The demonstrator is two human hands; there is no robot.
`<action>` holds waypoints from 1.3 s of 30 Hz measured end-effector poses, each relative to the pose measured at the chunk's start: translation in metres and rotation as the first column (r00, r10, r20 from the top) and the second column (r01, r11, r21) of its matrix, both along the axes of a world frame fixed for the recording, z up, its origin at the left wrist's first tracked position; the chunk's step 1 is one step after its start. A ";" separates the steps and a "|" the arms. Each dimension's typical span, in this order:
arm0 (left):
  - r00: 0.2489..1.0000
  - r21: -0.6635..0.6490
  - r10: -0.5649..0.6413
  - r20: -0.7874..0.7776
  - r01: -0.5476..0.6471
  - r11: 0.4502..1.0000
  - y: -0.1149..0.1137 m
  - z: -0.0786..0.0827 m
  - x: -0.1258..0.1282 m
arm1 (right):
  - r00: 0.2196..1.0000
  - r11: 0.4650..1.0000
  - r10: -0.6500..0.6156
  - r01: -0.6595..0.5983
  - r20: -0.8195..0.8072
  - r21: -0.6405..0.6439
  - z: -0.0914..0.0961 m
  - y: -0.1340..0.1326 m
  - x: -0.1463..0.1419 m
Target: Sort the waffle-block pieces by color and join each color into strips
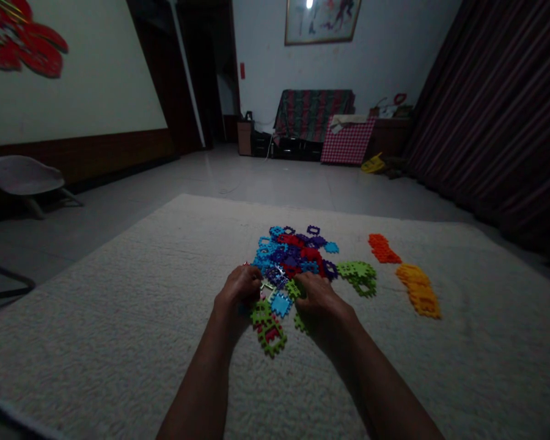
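Note:
A mixed pile of notched plastic interlocking tiles [293, 250] in blue, purple and red lies on the pale rug. My left hand [241, 286] is at the pile's lower left edge, fingers curled down; whatever they grip is hidden. My right hand [319, 294] pinches a green interlocking tile [293, 289] at the near edge. Between the hands a light blue tile [281, 304] lies flat. Closer to me, two green tiles [272, 342] rest with a pinkish-red one partly showing beneath. Another green tile [299, 322] is partly covered by my right hand.
Right of the pile, tiles lie grouped by colour: green [360, 275], orange [383, 249] and yellow-orange [419, 290]. The rug [142, 275] spreads over a tiled floor. A small chair [27, 177] stands at left, cloth-covered furniture [314, 116] at the far wall, a dark curtain [481, 110] at right.

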State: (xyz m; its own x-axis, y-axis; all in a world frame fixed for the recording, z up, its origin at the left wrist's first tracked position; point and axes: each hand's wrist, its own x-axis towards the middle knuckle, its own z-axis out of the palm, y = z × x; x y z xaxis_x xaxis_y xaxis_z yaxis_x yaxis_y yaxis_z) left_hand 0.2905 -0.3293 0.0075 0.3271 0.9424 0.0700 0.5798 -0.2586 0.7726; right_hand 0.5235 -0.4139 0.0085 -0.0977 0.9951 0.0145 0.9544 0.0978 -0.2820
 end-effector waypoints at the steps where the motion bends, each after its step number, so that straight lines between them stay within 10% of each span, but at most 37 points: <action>1: 0.996 0.041 -0.046 -0.074 0.049 0.998 -0.001 0.002 0.001 | 1.000 1.000 -0.002 0.002 -0.007 0.017 -0.003 0.001 0.000; 8: 0.865 0.072 -0.097 -0.492 0.152 0.986 -0.005 0.010 0.018 | 0.997 0.998 -0.013 0.017 -0.077 0.057 -0.010 0.001 -0.001; 19: 0.808 0.102 0.007 -0.589 0.066 0.993 -0.019 0.013 0.031 | 0.954 0.942 0.079 0.024 -0.289 0.336 -0.024 -0.002 -0.003; 27: 0.914 0.152 0.062 -0.401 -0.001 0.988 -0.014 0.018 0.023 | 0.865 0.848 0.111 0.174 -0.489 0.500 -0.026 0.003 -0.002; 39: 0.987 0.148 0.047 0.152 -0.070 0.987 -0.012 0.028 0.047 | 0.574 0.916 0.072 0.285 -0.815 0.281 -0.027 0.006 -0.016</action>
